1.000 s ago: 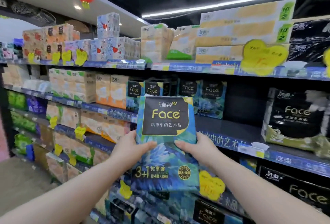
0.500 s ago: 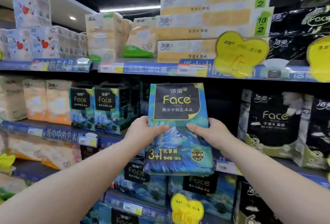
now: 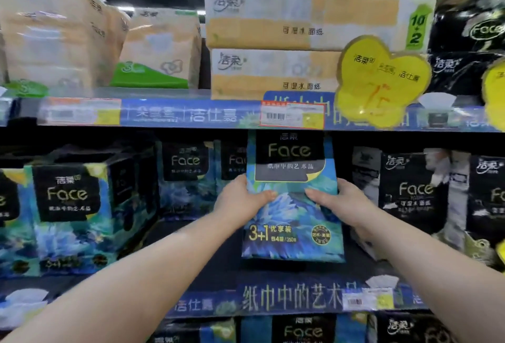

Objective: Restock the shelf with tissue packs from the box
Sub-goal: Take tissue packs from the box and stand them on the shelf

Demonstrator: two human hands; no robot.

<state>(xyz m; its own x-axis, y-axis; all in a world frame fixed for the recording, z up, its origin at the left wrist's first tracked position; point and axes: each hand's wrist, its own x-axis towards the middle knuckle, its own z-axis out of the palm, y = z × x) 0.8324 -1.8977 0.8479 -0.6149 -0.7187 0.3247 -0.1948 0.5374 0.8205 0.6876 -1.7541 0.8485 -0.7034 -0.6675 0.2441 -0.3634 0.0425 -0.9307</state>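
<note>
While the blue Face packs [image 3: 68, 217] fill the left stretch of the middle shelf [image 3: 287, 299], a dark gap lies open beside them, and I am holding the tissue pack [image 3: 291, 244] in front of it. My left grip [image 3: 240, 202] is clamped on the pack's left edge, with the thumb laid across the printed front and the fingers hidden behind. The pack stands upright between my two grips, long axis vertical and label facing me. Its top edge sits just under the front strip of the upper shelf [image 3: 191, 114]. My right grip [image 3: 345, 204] is clamped on the right edge in the same way, thumb forward. Further right stand the black Face packs [image 3: 412, 198], near my right wrist but apart from the pack I carry.

I cannot tell whether the pack's bottom already rests on the shelf board or hangs just above it. The gap is straight behind the pack, away from me, so I judge the coming move to be a plain push inward. Both grips sit level at mid-height and neither is nearer. The tight clearance under the upper strip is what I would watch, and lowering the pack a little first should free it. The supply box is out of view.
</note>
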